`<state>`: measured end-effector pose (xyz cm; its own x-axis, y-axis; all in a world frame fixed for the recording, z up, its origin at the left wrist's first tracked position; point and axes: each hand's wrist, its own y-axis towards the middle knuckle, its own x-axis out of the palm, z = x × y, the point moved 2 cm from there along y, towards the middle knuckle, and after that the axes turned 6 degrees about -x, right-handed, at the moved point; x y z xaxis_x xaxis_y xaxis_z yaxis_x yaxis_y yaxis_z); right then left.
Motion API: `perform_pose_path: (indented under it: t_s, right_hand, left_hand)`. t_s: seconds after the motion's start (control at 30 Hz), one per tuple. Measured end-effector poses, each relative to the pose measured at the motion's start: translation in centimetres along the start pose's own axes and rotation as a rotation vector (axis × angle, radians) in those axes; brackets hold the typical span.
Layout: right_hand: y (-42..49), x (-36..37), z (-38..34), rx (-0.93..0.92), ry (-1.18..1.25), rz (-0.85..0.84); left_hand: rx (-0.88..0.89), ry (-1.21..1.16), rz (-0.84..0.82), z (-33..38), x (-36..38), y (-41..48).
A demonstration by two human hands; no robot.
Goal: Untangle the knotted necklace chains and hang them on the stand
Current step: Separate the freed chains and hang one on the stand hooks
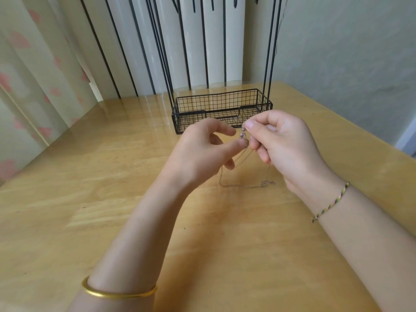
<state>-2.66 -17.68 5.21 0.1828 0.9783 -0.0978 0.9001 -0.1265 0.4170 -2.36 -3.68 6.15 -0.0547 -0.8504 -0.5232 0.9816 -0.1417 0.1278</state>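
A thin silver necklace chain (pixel 245 186) hangs between my two hands above the wooden table (pixel 90 199); its lower loop and clasp lie on the tabletop. A small pinkish pendant (pixel 242 133) sits at the top of the chain. My right hand (pixel 283 140) pinches the chain just above the pendant with thumb and forefinger. My left hand (pixel 202 149) pinches the chain just below the pendant, its other fingers curled. Behind my hands stands the black wire stand (pixel 221 109), with a mesh basket base and tall rods rising out of view.
Hooks of the stand show at the top edge (pixel 193 5). A flowered curtain (pixel 33 75) hangs at the left and a pale wall (pixel 349 52) lies to the right. The table's right edge runs diagonally near my right forearm.
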Motion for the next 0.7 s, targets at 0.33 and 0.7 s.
perform_pose_path:
  t_s: [0.33,0.7]
  right_hand:
    - [-0.1,0.0,-0.4,-0.047,0.032,-0.049]
    - [-0.2,0.1,-0.3,0.023,-0.024,-0.1]
  left_hand:
    - [-0.103,-0.165,-0.214,0.3,0.4,-0.5]
    - [0.078,-0.043,0.273,-1.0,-0.9,0.8]
